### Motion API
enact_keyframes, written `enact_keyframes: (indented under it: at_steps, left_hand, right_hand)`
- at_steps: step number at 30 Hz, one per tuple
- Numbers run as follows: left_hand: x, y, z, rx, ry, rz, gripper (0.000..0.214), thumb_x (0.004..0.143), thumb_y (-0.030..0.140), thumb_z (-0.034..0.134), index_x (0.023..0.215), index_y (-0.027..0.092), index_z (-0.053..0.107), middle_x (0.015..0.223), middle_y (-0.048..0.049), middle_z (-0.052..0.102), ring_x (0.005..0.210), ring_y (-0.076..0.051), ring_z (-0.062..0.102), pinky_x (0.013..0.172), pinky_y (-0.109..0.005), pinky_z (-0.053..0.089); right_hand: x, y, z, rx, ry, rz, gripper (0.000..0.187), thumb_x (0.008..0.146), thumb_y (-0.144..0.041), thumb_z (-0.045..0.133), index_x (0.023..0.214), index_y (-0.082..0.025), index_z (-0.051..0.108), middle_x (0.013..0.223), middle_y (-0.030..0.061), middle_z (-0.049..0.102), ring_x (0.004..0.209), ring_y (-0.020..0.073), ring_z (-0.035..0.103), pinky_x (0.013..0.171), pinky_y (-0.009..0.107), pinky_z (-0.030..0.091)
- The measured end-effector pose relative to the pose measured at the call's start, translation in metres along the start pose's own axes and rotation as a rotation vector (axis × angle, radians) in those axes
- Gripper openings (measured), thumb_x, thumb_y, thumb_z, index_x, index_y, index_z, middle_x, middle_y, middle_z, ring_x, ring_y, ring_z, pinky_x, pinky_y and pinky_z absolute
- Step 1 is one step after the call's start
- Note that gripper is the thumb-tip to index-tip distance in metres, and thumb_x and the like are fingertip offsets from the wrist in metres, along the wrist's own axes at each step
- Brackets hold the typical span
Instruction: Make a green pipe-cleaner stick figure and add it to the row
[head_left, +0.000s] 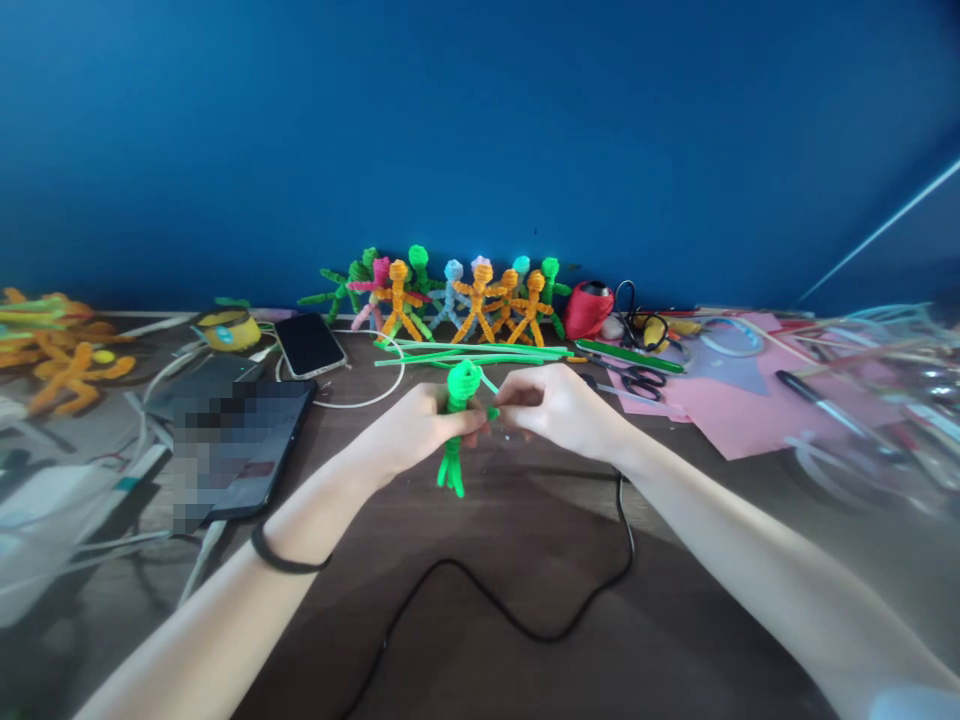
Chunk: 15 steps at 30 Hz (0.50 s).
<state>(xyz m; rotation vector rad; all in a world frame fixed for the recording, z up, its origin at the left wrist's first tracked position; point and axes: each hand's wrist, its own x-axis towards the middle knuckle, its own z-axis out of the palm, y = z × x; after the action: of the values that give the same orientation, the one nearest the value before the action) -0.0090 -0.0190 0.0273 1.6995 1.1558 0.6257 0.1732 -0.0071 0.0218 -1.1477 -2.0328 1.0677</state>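
A bright green pipe-cleaner figure (454, 450) with a coiled round head stands upright in my left hand (420, 425), whose fingers and thumb close round its body. Its short green ends hang below the grip. To its right, my right hand (547, 405) pinches a green pipe-cleaner piece that sticks out at the figure's side; a small green tip shows between the two hands. Just behind the hands lie several loose green pipe cleaners (480, 353) on the dark table (480, 540).
Finished pipe-cleaner figures (476, 300) lean in a row against the blue wall (480, 130). Phones (309, 345) and cables are at left. Scissors (637, 382), a green knife-like tool (630, 356) and pink paper (742, 415) lie right. A black cable (525, 632) crosses the front.
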Motion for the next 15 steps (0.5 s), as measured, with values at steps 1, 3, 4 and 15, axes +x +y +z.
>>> enact_keyframes:
  at_steps: [1, 3, 4, 15]
  left_hand:
    - [-0.0001, -0.0009, -0.0009, 0.036, 0.022, 0.009, 0.021, 0.074, 0.034, 0.054, 0.065, 0.017, 0.06, 0.065, 0.0, 0.061, 0.068, -0.016, 0.056, 0.068, -0.028, 0.041]
    - [-0.0005, -0.0019, -0.0028, 0.079, 0.07, 0.019, 0.022, 0.075, 0.037, 0.053, 0.07, 0.017, 0.061, 0.071, -0.0002, 0.062, 0.073, -0.018, 0.056, 0.069, -0.028, 0.041]
    - [-0.0007, -0.0021, -0.0037, 0.088, 0.09, 0.023, 0.021, 0.075, 0.036, 0.053, 0.074, 0.017, 0.061, 0.075, -0.0002, 0.063, 0.076, -0.018, 0.056, 0.069, -0.028, 0.041]
    - [0.002, 0.0002, -0.0068, 0.21, 0.093, 0.078, 0.021, 0.075, 0.034, 0.053, 0.081, 0.016, 0.063, 0.076, -0.001, 0.064, 0.075, -0.019, 0.056, 0.068, -0.029, 0.041]
  right_hand:
    - [-0.0002, -0.0009, -0.0001, -0.003, 0.004, 0.003, 0.007, 0.07, -0.019, 0.057, 0.067, -0.014, 0.058, 0.056, -0.0021, 0.055, 0.046, 0.007, 0.048, 0.048, 0.021, 0.037]
    - [-0.0005, -0.0016, -0.0007, -0.006, -0.001, 0.014, 0.008, 0.071, -0.021, 0.057, 0.067, -0.013, 0.058, 0.054, -0.0025, 0.053, 0.046, 0.0069, 0.047, 0.047, 0.021, 0.036]
    - [-0.0006, -0.0014, -0.001, -0.007, -0.004, 0.021, 0.009, 0.071, -0.021, 0.057, 0.067, -0.013, 0.058, 0.053, -0.0026, 0.053, 0.046, 0.0069, 0.047, 0.048, 0.021, 0.036]
    - [0.0015, 0.0052, -0.0008, 0.002, -0.026, 0.008, 0.011, 0.071, -0.022, 0.058, 0.065, -0.013, 0.058, 0.052, -0.0021, 0.056, 0.044, 0.0074, 0.05, 0.046, 0.02, 0.038]
